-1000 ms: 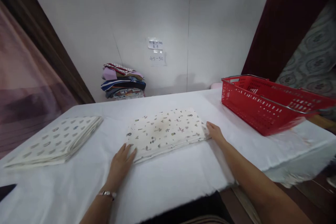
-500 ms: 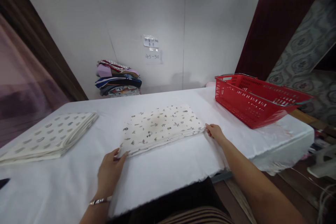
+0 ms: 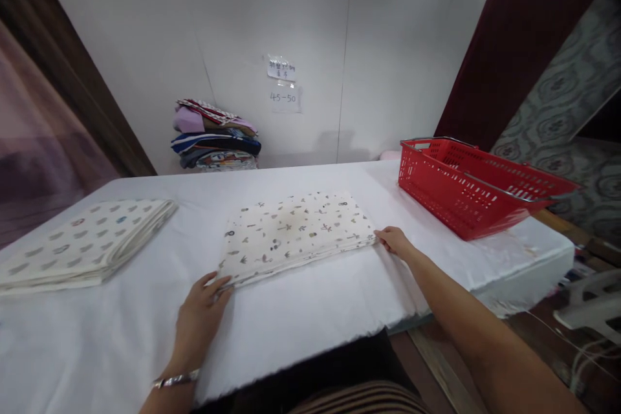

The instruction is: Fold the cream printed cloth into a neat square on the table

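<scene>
In front of me a folded cream cloth [image 3: 295, 226] with small grey and brown prints lies flat on the white-covered table [image 3: 310, 323]. At its near left corner, my left hand [image 3: 204, 304] pinches the layers between thumb and fingers; a silver bracelet sits on that wrist. My right hand [image 3: 394, 240] grips the near right corner with its fingers closed on the edge. The folded layers show along the near side. Further left rests another folded cream cloth [image 3: 92, 239], patterned with grey hearts, touched by neither hand.
A red plastic basket [image 3: 466, 194] with metal handles stands at the table's right end. Against the back wall is a stack of folded fabrics [image 3: 216, 136], below paper signs [image 3: 285, 98]. A white stool [image 3: 592, 304] and cables are on the floor at right.
The view has shifted slightly. Both hands stay at the near corners of the printed cloth, which keeps nearly the same place on the table.
</scene>
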A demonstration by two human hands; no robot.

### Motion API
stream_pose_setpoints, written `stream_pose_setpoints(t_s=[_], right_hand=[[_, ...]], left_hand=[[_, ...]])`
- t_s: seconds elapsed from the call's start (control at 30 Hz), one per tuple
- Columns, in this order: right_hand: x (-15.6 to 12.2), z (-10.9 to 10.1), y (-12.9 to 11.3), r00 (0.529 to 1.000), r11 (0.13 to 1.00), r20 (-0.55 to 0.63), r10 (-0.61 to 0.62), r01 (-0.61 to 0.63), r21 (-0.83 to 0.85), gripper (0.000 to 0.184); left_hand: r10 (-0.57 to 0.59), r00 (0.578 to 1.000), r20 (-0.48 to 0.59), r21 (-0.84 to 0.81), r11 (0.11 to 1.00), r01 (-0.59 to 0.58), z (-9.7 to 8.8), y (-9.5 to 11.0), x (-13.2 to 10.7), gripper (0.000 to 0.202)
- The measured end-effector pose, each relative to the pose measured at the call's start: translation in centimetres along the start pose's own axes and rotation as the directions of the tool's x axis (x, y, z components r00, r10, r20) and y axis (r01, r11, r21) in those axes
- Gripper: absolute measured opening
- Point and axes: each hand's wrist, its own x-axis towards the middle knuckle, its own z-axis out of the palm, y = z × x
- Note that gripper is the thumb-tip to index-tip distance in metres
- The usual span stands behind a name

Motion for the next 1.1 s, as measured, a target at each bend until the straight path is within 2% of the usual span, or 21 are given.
stream_pose_setpoints(t_s=[0.4, 0.57, 0.8, 0.93, 1.1], right_hand=[[1.0, -0.5, -1.0, 0.997, 0.99, -0.04, -0.068, 0.062, -0.126, 0.018], [0.6, -0.6, -1.1, 0.996, 0.971, -0.06, -0.067, 0.051, -0.235, 0.019], [1.2, -1.1, -1.9, 0.984, 0.927, -0.106, -0.141, 0.093, -0.364, 0.015], [1.3, -1.3, -2.2, 0.995, 0.944, -0.047, -0.084, 0.064, -0.323, 0.02], [1.1, -1.0, -1.9, 0.996, 0.951, 0.057, 0.069, -0.048, -0.306, 0.03]], left_hand=[[-0.044, 0.999, 0.006, 0.004, 0.999, 0.044, 0.0, 0.1, 0.1, 0.038], [-0.054, 0.999, -0.003, -0.016, 0.998, 0.054, 0.1, 0.0, 0.1, 0.036], [-0.059, 0.998, -0.008, -0.031, 0.998, 0.059, 0.0, 0.1, 0.2, 0.033], [-0.071, 0.997, 0.006, -0.017, 0.997, 0.071, 0.0, 0.1, 0.2, 0.033], [-0.06, 0.998, -0.002, -0.015, 0.998, 0.06, 0.1, 0.0, 0.3, 0.033]])
